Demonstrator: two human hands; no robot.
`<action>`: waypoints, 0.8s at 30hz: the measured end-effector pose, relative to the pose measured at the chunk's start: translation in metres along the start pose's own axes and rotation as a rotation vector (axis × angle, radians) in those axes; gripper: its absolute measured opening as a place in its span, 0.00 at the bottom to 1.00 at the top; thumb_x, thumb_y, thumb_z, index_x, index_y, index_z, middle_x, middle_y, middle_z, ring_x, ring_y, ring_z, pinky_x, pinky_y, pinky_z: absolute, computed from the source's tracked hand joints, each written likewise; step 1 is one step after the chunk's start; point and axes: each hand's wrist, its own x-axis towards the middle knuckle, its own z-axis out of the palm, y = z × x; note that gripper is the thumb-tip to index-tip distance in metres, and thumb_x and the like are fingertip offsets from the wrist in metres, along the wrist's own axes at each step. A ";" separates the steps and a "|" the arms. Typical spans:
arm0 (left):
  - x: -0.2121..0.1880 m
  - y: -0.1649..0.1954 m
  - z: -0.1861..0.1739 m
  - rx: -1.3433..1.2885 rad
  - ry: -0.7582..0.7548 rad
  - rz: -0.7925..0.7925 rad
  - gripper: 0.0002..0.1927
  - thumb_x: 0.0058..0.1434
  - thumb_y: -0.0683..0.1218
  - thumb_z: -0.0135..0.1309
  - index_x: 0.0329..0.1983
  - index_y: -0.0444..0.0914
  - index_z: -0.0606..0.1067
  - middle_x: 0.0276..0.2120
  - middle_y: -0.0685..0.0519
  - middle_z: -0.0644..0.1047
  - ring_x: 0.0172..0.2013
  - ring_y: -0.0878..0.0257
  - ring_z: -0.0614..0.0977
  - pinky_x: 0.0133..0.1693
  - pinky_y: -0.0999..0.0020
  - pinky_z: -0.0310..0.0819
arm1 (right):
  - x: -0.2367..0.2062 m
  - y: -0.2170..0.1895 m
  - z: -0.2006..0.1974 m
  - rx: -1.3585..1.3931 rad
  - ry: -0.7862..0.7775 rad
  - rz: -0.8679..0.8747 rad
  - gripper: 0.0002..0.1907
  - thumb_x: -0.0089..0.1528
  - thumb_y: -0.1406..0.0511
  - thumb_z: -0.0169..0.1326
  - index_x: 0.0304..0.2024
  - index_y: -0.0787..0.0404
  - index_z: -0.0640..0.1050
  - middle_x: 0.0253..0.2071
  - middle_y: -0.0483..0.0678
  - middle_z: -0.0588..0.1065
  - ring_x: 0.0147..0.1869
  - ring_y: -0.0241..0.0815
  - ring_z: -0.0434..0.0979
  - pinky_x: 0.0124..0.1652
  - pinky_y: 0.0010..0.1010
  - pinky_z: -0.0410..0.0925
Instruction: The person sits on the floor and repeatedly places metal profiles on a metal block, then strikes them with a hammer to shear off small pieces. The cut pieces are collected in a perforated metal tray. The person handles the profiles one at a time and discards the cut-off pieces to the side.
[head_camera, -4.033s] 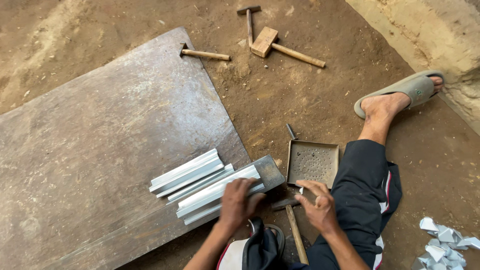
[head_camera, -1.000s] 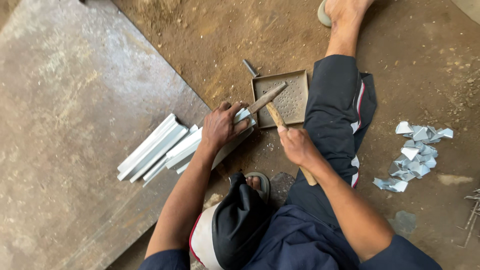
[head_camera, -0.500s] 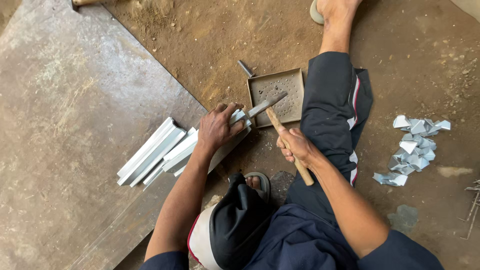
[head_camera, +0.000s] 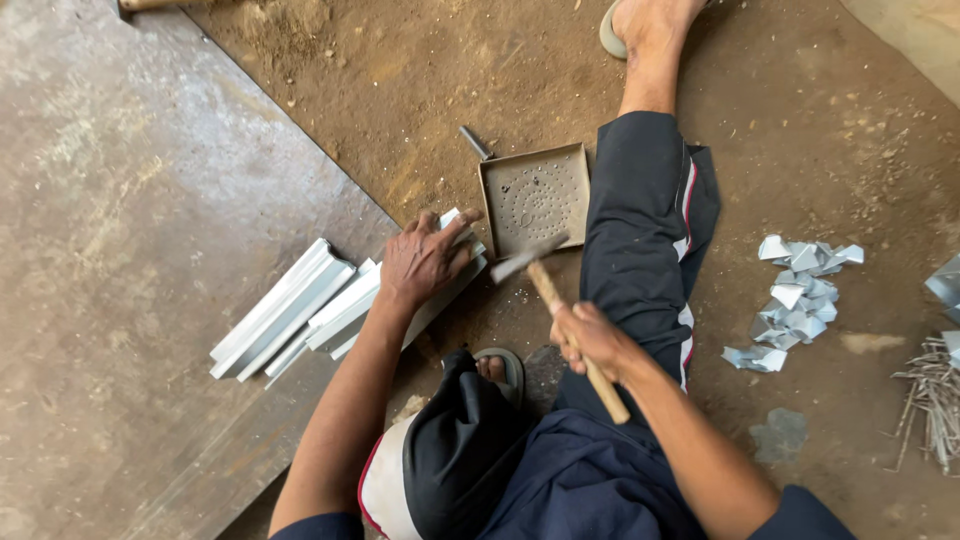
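Pressing flat on the folded metal strips (head_camera: 345, 305), the left hand (head_camera: 422, 262) has its grip spread, pinning them at the steel sheet's (head_camera: 130, 200) edge. Right hand (head_camera: 590, 340) grip's wrapped tight around a hammer (head_camera: 560, 310) beside the perforated tray (head_camera: 535, 195).

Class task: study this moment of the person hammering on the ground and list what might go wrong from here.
1. The left hand presses the metal strips close to the raised hammer; a stray blow may strike its fingers.
2. The right hand swings right beside the leg; a glancing blow might hit it.
3. Cut scraps lie by a bare foot.
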 end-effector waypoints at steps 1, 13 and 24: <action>0.000 -0.001 0.001 0.012 0.000 0.015 0.25 0.62 0.58 0.54 0.64 0.63 0.67 0.44 0.42 0.74 0.44 0.41 0.81 0.37 0.48 0.77 | -0.001 0.006 0.003 -0.086 -0.020 0.006 0.24 0.70 0.52 0.45 0.25 0.60 0.66 0.17 0.42 0.63 0.15 0.31 0.60 0.14 0.27 0.60; 0.001 0.002 0.006 0.088 -0.015 0.025 0.18 0.62 0.57 0.51 0.56 0.59 0.70 0.45 0.39 0.72 0.43 0.41 0.80 0.37 0.47 0.76 | 0.087 -0.095 0.006 -0.783 0.529 -0.984 0.05 0.61 0.69 0.57 0.38 0.65 0.80 0.38 0.56 0.81 0.36 0.51 0.82 0.39 0.39 0.74; -0.001 0.003 0.002 0.052 -0.009 0.030 0.16 0.63 0.57 0.51 0.54 0.57 0.71 0.41 0.39 0.72 0.39 0.42 0.80 0.36 0.48 0.76 | 0.123 -0.145 0.034 -1.172 0.553 -1.272 0.03 0.60 0.70 0.57 0.30 0.60 0.78 0.38 0.46 0.81 0.39 0.52 0.79 0.32 0.43 0.72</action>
